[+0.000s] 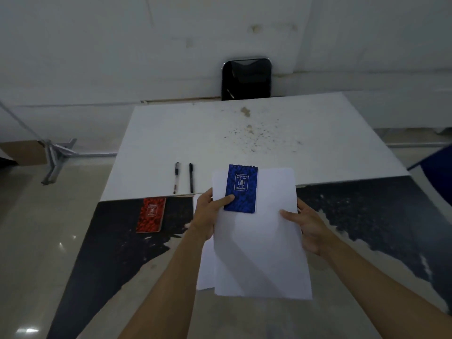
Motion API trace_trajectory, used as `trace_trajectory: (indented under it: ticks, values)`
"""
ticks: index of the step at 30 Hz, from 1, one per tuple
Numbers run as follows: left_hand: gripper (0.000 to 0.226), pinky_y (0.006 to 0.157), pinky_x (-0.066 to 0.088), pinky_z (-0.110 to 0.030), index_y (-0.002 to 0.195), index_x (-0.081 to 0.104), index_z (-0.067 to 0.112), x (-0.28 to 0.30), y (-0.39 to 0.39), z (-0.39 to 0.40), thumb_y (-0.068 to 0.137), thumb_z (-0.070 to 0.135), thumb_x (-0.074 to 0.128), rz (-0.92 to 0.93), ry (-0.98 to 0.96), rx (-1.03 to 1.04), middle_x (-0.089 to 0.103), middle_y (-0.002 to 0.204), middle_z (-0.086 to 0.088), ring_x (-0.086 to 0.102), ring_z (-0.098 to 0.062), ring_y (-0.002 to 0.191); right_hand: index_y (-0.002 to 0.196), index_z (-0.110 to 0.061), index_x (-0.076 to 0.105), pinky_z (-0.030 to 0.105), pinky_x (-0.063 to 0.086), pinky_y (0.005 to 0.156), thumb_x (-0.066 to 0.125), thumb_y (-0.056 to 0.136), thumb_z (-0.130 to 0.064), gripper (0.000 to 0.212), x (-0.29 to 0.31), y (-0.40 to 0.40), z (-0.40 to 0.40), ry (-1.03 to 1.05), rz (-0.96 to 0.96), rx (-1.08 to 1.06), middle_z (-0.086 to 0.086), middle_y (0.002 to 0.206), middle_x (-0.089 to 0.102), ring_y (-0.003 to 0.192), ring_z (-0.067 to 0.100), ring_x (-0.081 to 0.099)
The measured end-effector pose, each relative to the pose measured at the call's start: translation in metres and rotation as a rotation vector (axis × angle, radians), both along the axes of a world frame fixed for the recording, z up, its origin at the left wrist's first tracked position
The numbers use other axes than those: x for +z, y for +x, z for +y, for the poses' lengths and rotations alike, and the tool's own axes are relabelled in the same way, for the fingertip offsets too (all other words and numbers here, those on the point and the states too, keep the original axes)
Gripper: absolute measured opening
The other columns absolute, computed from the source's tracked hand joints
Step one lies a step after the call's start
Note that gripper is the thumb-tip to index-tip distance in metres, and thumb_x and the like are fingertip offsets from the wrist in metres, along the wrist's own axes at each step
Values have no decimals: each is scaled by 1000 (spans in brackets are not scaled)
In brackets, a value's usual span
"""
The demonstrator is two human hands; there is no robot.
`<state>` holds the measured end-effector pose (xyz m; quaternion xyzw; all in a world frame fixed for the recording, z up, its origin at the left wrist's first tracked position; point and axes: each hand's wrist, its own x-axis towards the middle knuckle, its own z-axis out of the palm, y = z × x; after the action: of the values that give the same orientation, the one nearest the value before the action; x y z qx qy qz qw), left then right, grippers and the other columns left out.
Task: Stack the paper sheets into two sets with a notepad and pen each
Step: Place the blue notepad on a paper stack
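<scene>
A bare office-like room: a worn table [244,133] is standing on tiled floor [36,228], a black chair [246,79] sitting at 12 o'clock against a white wall [122,45].

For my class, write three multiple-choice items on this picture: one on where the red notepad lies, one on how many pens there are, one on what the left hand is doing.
1. Where is the red notepad?
A. on the held sheets
B. on the dark tabletop, left of the hands
C. on the chair

2. How many pens lie on the white board?
A. one
B. two
C. four

3. What is the left hand doing?
A. resting flat on the table
B. holding a pen
C. gripping the sheets, thumb on the blue notepad

Answers: 1 B, it lies flat on the dark surface beside the left arm. 2 B, one pen and another pen lie side by side. 3 C, its thumb presses the blue cover.
</scene>
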<state>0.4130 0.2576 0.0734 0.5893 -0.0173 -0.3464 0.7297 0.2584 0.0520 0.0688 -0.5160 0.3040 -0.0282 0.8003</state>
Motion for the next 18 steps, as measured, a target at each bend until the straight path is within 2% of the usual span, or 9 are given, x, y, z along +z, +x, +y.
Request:
trace_trajectory:
  ticks: [5, 11, 15, 18]
  values:
    - [29, 73, 60, -40, 112, 69, -1, -8, -35, -72, 83, 2, 73, 112, 38, -54, 74, 108, -17, 72, -34, 97, 126, -15, 64, 40, 61, 71, 66, 89, 3, 42, -5, -42, -69, -56, 59, -62, 12, 117, 73, 97, 30, 73]
    - [26, 68, 60, -38, 109, 72, 1, -38, -78, -161, 83, 4, 74, 204, 52, -10, 75, 102, -17, 73, -32, 89, 127, -15, 64, 53, 57, 89, 68, 87, 1, 43, -22, -90, -150, -97, 152, -106, 11, 119, 73, 106, 38, 69]
    - [30, 84, 59, -50, 111, 72, 6, -63, -107, -222, 81, 7, 77, 205, 95, -65, 75, 104, -14, 72, -34, 96, 126, -15, 65, 57, 55, 92, 71, 86, -2, 42, -39, -126, -203, -130, 248, -154, 13, 119, 72, 106, 39, 69]
    - [35, 85, 58, -51, 111, 71, 6, -82, -126, -271, 77, 5, 80, 199, 146, -97, 75, 103, -13, 72, -33, 95, 129, -19, 63, 60, 52, 95, 72, 86, -6, 46, -52, -146, -248, -157, 340, -146, 11, 122, 70, 110, 37, 66]
